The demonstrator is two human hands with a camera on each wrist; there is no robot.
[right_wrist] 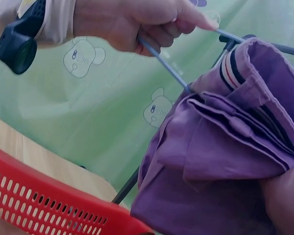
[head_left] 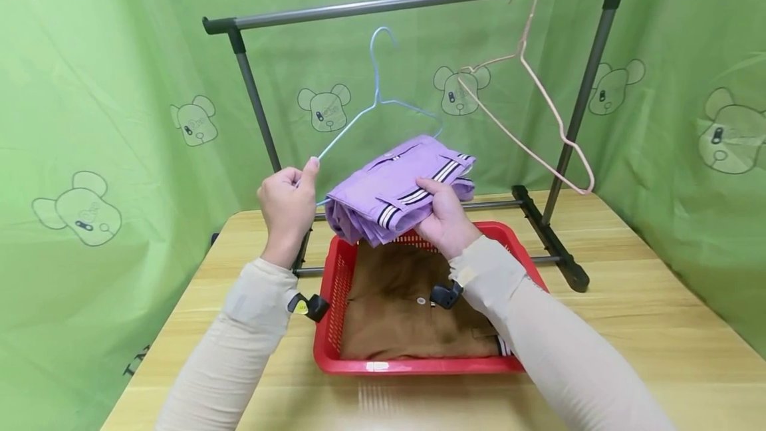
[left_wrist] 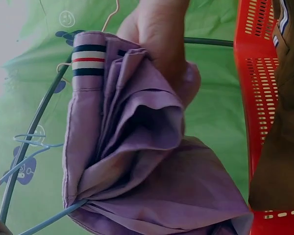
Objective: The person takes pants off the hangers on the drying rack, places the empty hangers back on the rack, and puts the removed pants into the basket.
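My left hand (head_left: pixel 288 206) grips one lower corner of a light-blue wire hanger (head_left: pixel 348 128), whose hook points up. My right hand (head_left: pixel 445 217) holds a folded pair of purple trousers (head_left: pixel 399 175) by the waistband, thumb on top and the other fingers hidden under the cloth. The waistband carries dark and white stripes. In the right wrist view, the hanger's lower bar (right_wrist: pixel 169 71) runs from the left hand in among the folds. The left wrist view shows the gathered trouser cloth (left_wrist: pixel 132 161) hanging loosely, with the bar entering at its lower left.
A red plastic basket (head_left: pixel 328 344) below the hands contains brown clothing (head_left: pixel 401 304). Behind it, a dark metal rack (head_left: pixel 371 10) stands on the wooden table (head_left: pixel 634 324). A pink hanger (head_left: pixel 526 62) hangs at the rack's right end. Green curtain (head_left: pixel 143 72) surrounds the table.
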